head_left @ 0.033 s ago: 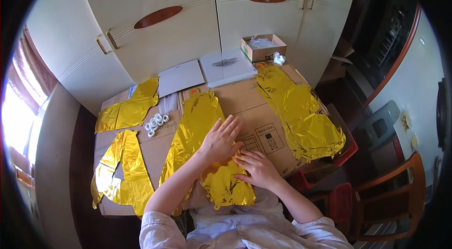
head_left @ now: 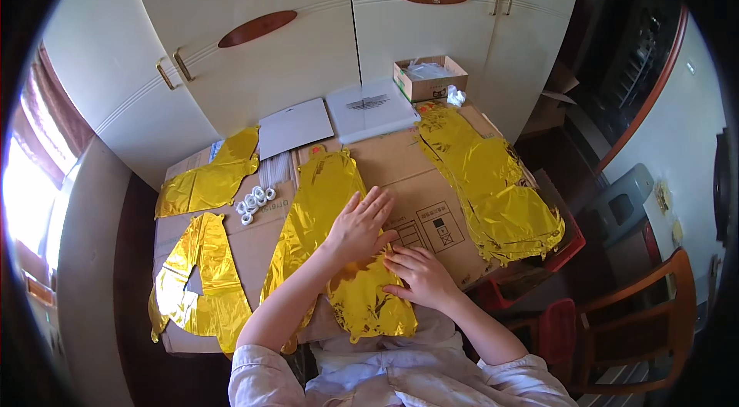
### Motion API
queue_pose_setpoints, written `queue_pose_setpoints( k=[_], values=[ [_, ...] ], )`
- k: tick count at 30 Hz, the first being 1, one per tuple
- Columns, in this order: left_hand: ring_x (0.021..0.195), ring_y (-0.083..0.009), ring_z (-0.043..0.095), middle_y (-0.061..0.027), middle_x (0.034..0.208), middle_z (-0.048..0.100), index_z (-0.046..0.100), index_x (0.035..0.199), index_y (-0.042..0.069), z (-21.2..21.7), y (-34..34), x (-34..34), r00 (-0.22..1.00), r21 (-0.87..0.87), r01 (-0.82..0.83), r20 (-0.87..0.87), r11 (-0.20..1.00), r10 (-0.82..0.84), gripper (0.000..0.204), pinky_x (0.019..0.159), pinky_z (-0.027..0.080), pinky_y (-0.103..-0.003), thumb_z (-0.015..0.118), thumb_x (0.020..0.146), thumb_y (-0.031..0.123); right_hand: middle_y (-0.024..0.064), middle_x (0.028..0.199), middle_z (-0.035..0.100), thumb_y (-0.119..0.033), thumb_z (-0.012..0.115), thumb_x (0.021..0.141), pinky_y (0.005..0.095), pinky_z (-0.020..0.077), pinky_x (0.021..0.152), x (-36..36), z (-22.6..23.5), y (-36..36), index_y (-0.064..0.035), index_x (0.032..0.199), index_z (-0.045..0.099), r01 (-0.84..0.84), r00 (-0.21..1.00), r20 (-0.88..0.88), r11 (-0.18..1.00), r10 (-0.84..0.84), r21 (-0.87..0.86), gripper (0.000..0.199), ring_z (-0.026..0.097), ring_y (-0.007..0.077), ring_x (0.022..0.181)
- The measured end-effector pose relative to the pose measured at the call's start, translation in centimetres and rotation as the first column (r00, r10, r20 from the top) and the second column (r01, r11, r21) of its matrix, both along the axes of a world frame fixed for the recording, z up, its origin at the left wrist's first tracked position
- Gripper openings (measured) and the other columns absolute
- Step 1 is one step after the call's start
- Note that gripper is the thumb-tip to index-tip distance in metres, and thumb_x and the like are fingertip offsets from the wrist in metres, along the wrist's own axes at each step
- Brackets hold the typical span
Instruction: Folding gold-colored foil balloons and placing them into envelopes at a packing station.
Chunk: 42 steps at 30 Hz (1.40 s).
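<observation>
A flat gold foil balloon (head_left: 373,303) lies in front of me at the table's near edge, its surface creased. My left hand (head_left: 358,226) rests on its upper part, palm down with the fingers stretched out. On its right side lies my right hand (head_left: 419,276), fingers extended and thumb apart, touching the foil. Under my left forearm runs a longer gold foil balloon (head_left: 319,191). The foil edge beneath both hands is hidden.
More gold foil balloons lie at the right (head_left: 493,176), near left (head_left: 204,276) and far left (head_left: 212,180). White rolls (head_left: 254,203) sit between them on the cardboard (head_left: 400,157). Behind are a white board (head_left: 296,128) and an open box (head_left: 431,80). A wooden chair (head_left: 677,315) stands right.
The foil just below my left hand looks slightly flatter. Both hands have hardly moved.
</observation>
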State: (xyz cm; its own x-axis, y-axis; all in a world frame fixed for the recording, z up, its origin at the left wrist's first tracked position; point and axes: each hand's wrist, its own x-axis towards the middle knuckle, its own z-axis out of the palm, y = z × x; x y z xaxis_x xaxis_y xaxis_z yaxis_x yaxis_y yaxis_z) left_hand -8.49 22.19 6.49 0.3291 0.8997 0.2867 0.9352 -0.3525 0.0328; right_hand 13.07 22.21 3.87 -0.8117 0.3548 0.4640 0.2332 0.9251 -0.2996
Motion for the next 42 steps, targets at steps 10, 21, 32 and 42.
queue_pose_setpoints(
  k=[10,21,32,42],
  values=[
    [0.144,-0.0316,0.027,-0.0128,0.153,0.034,0.036,0.148,0.015,-1.0,-0.7,-0.5,0.992,-0.147,-0.101,-0.097,0.984,0.087,0.075,0.113,0.021,-0.060,0.042,0.092,0.064,0.0087,0.123,0.062,-0.041,0.070,0.084,0.0405,0.0398,0.103,0.2,-0.2,-0.1,-0.0035,0.113,0.065,0.006,1.000,0.015,0.998,-0.005,-0.061,0.048,0.054,0.0240,0.121],
    [0.145,-0.0290,0.024,-0.0147,0.156,0.027,0.029,0.148,0.001,-1.5,-0.2,-1.0,0.988,-0.209,-0.156,-0.051,0.965,0.149,0.089,0.116,0.018,-0.055,0.044,0.090,0.066,0.0078,0.120,0.063,-0.040,0.068,0.085,0.0403,0.0398,0.102,0.2,-0.1,0.0,-0.0056,0.107,0.068,-0.011,1.000,0.016,0.999,0.011,-0.043,0.041,0.053,0.0234,0.121],
    [0.136,-0.0251,0.040,-0.0118,0.145,0.047,0.044,0.141,0.002,-2.1,3.6,-4.6,0.962,-0.127,-0.256,0.064,0.958,0.265,0.067,0.108,0.030,-0.047,0.040,0.097,0.052,0.0066,0.120,0.065,-0.039,0.069,0.085,0.0426,0.0390,0.103,0.2,-0.2,0.0,-0.0066,0.108,0.070,0.007,0.999,0.050,0.998,-0.004,-0.070,0.040,0.053,0.0245,0.123],
    [0.136,-0.0239,0.039,-0.0054,0.148,0.044,0.042,0.142,0.009,-3.0,5.8,-6.5,0.948,-0.093,-0.303,0.070,0.948,0.310,0.058,0.110,0.028,-0.047,0.044,0.094,0.040,0.0052,0.120,0.065,-0.030,0.069,0.086,0.0432,0.0377,0.105,0.2,-0.1,0.0,-0.0073,0.108,0.070,0.017,0.999,0.053,0.995,-0.012,-0.097,0.032,0.052,0.0234,0.125]
  ],
)
